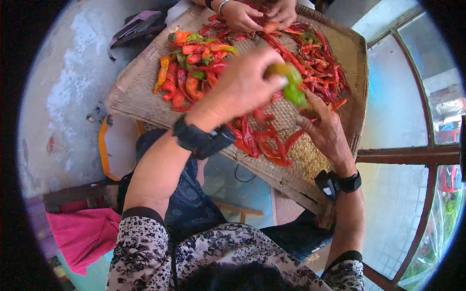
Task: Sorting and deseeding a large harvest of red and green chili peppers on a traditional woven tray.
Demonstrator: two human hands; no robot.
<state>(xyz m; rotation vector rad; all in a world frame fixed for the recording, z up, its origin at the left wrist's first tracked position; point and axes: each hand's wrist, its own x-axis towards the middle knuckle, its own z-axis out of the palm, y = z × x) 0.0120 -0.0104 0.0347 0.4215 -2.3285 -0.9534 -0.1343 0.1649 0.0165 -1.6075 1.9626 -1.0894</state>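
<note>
Over a shallow woven tray (276, 178) my left hand (240, 83) grips a green and yellow chili pepper (293, 85), both blurred by motion. The pepper's lower end is close to the fingertips of my right hand (327, 131), whose fingers are curled; whether they touch or hold it cannot be told. Whole red, orange and green peppers (193, 62) are heaped to the left of and behind my left hand. Split red peppers (258, 138) lie along the near edge. Beside them, under my right hand, is a pile of pale seeds (309, 156).
Another person's hands (255, 16) work over the tray's far side. More dark red pepper pieces (320, 62) are heaped at its right. A framed window (397, 156) stands close on the right, and a pink cloth (83, 236) hangs at lower left.
</note>
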